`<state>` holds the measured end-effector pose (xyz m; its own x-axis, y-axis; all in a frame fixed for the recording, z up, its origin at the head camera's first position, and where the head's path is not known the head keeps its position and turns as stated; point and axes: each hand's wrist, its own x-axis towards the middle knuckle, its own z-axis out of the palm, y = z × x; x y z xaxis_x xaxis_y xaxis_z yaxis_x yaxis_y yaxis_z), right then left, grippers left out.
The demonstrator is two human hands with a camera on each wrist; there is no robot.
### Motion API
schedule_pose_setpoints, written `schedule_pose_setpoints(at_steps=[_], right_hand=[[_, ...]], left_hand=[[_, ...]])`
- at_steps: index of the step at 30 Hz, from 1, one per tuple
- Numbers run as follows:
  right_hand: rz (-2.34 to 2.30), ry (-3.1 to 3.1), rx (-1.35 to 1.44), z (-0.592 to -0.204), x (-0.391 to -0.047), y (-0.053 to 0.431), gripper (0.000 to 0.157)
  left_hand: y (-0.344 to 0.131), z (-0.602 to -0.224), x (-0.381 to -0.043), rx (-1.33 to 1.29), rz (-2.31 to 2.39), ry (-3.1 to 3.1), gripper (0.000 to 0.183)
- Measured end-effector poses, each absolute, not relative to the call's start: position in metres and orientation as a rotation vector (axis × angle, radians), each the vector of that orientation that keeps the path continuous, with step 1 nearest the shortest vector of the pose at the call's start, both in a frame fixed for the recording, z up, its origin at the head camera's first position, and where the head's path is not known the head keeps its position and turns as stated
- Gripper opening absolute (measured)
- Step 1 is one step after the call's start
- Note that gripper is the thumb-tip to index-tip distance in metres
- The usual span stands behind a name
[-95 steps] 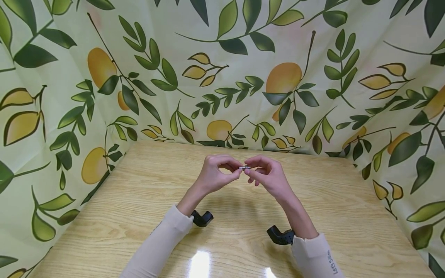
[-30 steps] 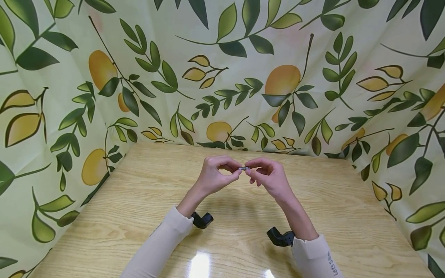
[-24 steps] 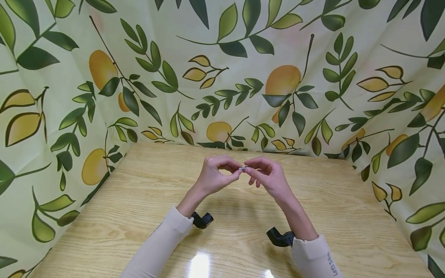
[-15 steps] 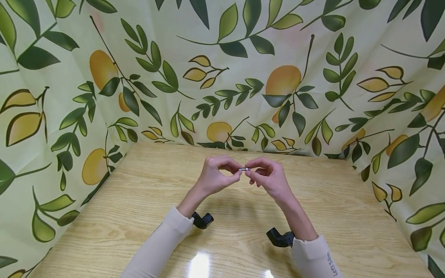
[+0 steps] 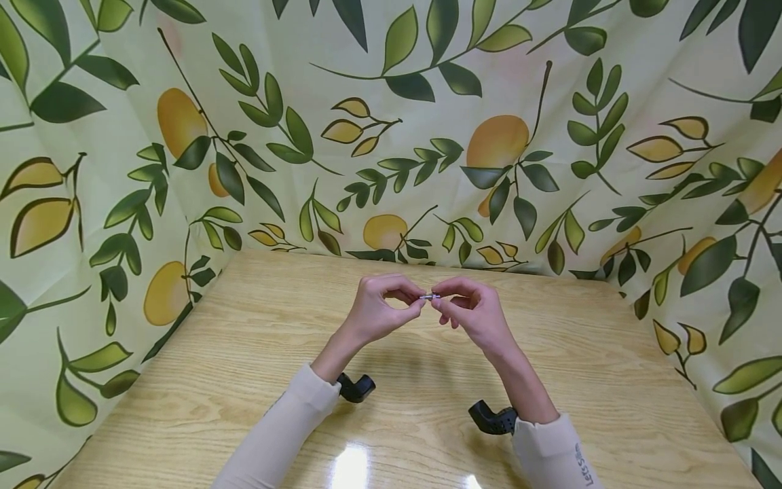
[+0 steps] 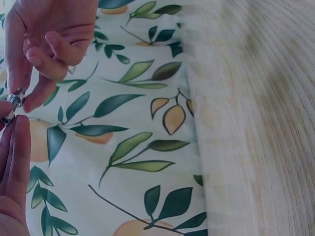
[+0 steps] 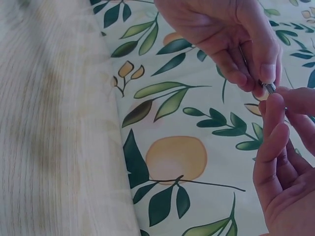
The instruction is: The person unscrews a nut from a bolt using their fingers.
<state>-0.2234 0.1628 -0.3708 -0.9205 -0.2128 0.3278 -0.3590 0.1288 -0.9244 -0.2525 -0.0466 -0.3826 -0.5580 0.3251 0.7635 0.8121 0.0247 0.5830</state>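
In the head view a small silver bolt (image 5: 428, 297) lies level between both hands, held up over the table. My left hand (image 5: 380, 309) pinches one end of it between thumb and fingertips. At the other end, my right hand (image 5: 469, 307) has thumb and index finger on a small shiny nut (image 6: 18, 97), its other fingers loosely curled below. Threads of the bolt (image 7: 269, 87) show in the right wrist view, between the two sets of fingertips. The fingers cover much of the bolt and nut.
A light wood-grain table (image 5: 275, 319) spreads under the hands. Cloth printed with leaves and oranges (image 5: 366, 54) hangs behind and along both sides. Black curved wrist mounts (image 5: 491, 417) sit at both wrists, below beige sleeves (image 5: 287, 428).
Both hands stay in the same place. My right thumb and index finger shift slightly back and forth along the bolt's right end, and more of the metal shows now than 0.8 s ago.
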Motion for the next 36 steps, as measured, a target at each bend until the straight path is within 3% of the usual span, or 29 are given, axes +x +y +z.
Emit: schedule_pose_setpoints(at_steps=[14, 21, 30, 36], right_hand=[[1.934, -2.266, 0.592, -0.3717, -0.2235, 0.1629, 0.022], [1.951, -2.264, 0.629, -0.3717, -0.2242, 0.1634, 0.03], [1.968, -2.254, 0.633, -0.373, -0.2246, 0.165, 0.024], [1.974, -2.268, 0.63, -0.3714, -0.225, 0.1656, 0.031]], left_hand=[[-0.0462, -0.3818, -0.2509, -1.151, -1.553, -1.902, 0.01], [-0.0465, -0.3817, -0.2514, -1.145, -1.549, -1.904, 0.01], [-0.0455, -0.3835, -0.2535, -1.143, -1.54, -1.912, 0.009], [-0.0458, -0.3837, -0.2534, -1.143, -1.529, -1.903, 0.009]])
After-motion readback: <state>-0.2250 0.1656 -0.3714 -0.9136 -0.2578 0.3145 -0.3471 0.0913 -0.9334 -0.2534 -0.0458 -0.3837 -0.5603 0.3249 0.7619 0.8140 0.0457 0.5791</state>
